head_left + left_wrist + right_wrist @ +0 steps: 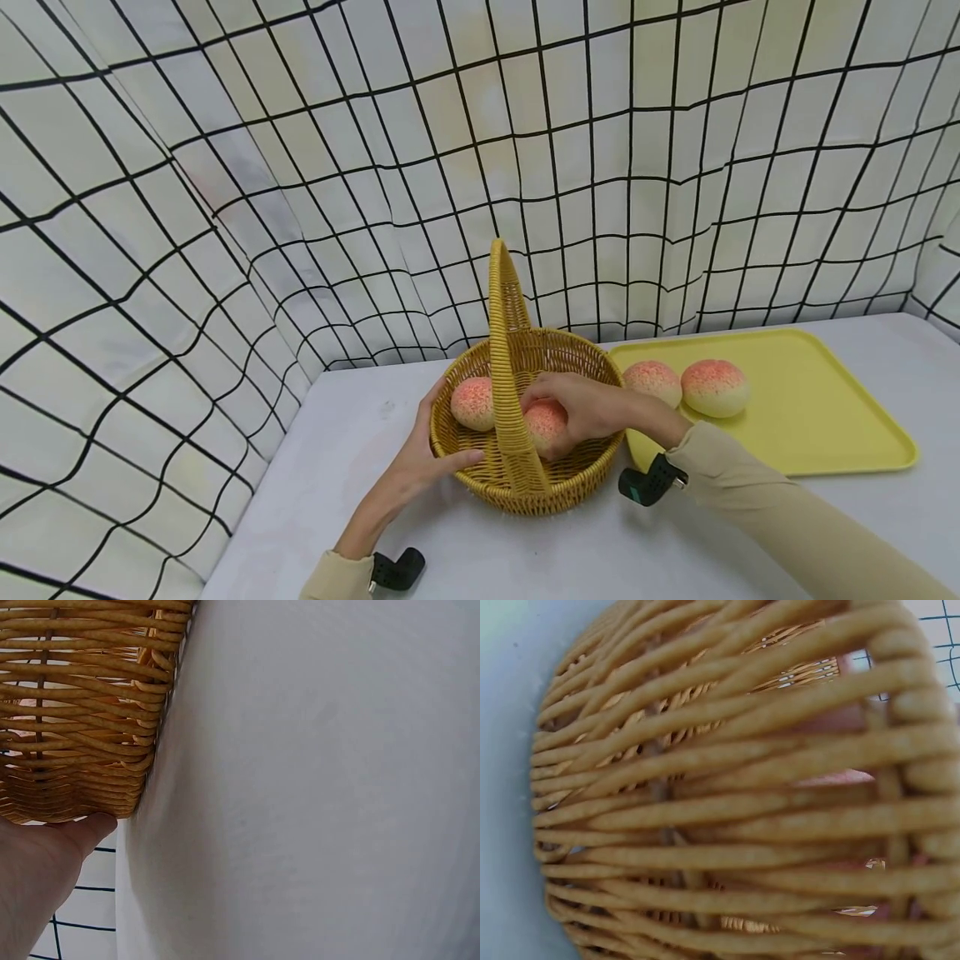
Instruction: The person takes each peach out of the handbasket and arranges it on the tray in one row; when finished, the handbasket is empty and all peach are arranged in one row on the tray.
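A tan wicker basket (pixel 572 493) with a tall arched handle stands on the table. My left hand (pixel 415 454) holds its left side, the thumb over the rim and the other fingers mostly hidden along the outer wall. In the left wrist view, part of that hand (pixel 45 855) touches the woven wall. Reaching inside, my right hand (pixel 581 402) grips a pink-topped, cream-coloured peach (pixel 545 423) low in the basket, right of the handle. Another peach (pixel 472 403) lies left of the handle. Basket weave (pixel 727 802) fills the right wrist view and hides most of that hand.
To the right is a yellow tray (pixel 817 408) bearing two more peaches, one (pixel 652 382) near the basket and one (pixel 715 388) beside it. White table surface (pixel 525 558) lies in front. A white backdrop with black grid netting (pixel 570 167) rises behind and at the left.
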`<state>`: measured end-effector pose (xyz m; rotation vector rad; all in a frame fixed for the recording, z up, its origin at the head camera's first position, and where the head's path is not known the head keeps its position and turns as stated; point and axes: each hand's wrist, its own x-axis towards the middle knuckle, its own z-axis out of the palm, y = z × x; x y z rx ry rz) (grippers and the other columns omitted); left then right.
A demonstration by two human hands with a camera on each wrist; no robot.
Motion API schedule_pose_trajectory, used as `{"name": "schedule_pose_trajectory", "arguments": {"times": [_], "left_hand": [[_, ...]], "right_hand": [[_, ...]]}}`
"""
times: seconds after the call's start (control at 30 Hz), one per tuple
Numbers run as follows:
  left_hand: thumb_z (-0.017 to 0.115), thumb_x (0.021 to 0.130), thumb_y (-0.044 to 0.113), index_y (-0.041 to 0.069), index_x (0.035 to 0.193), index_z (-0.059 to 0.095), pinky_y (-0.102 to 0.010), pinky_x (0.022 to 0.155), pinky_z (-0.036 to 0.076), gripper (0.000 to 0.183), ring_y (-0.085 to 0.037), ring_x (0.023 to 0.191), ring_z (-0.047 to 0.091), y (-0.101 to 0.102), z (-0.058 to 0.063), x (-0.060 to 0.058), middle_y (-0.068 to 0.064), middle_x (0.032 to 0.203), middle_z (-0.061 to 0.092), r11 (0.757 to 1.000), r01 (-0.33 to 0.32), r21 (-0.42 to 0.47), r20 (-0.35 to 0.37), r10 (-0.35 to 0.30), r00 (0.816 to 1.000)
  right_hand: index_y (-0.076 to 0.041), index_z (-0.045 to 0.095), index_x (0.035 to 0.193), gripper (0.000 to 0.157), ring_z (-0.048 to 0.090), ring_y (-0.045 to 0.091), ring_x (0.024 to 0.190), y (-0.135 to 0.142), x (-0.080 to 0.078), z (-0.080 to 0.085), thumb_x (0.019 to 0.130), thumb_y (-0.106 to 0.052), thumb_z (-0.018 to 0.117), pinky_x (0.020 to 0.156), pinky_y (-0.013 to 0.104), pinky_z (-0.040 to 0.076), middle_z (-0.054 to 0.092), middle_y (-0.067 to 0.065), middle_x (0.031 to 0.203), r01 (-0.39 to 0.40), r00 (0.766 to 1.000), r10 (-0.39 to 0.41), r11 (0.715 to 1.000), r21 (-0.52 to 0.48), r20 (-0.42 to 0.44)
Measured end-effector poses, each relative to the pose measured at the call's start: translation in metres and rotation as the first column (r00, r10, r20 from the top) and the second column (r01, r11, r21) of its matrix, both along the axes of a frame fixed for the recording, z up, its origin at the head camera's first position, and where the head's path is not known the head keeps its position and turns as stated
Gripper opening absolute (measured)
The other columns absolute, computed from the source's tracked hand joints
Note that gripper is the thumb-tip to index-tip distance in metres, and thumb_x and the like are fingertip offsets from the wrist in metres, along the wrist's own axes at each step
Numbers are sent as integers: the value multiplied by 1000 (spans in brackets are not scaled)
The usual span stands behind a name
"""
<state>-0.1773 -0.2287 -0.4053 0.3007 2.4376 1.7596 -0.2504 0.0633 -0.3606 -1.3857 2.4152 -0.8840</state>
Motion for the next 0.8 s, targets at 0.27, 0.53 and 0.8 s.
{"name": "schedule_pose_trajectory", "arguments": {"times": [0.27, 0.53, 0.8], "left_hand": [[88, 84, 31, 24, 169, 3, -57, 124, 21, 121, -37, 156, 23, -2, 1, -1, -16, 172, 16, 1000, 9, -12, -12, -9, 1000], [89, 83, 30, 28, 168, 4, -55, 124, 21, 120, -34, 156, 24, -3, 1, 0, -14, 172, 17, 1000, -3, 3, 0, 3, 1000], [89, 83, 31, 24, 169, 4, -55, 124, 22, 120, -35, 155, 25, -1, 0, 0, -15, 172, 17, 1000, 6, 10, 2, -6, 1000]], "right_hand": [[-12, 70, 121, 47, 58, 19, 112, 2, 1, -1, 79, -19, 92, 98, 39, 50, 62, 1, 120, -44, 997, 43, 999, -2, -56], [-11, 70, 122, 47, 58, 17, 112, 2, 2, -5, 81, -19, 91, 99, 40, 50, 63, 1, 120, -49, 995, 47, 998, -27, -86], [-18, 70, 127, 54, 58, 18, 117, 25, 7, 11, 77, -11, 90, 96, 41, 53, 66, -4, 127, 79, 994, -94, 974, -211, -62]]}}
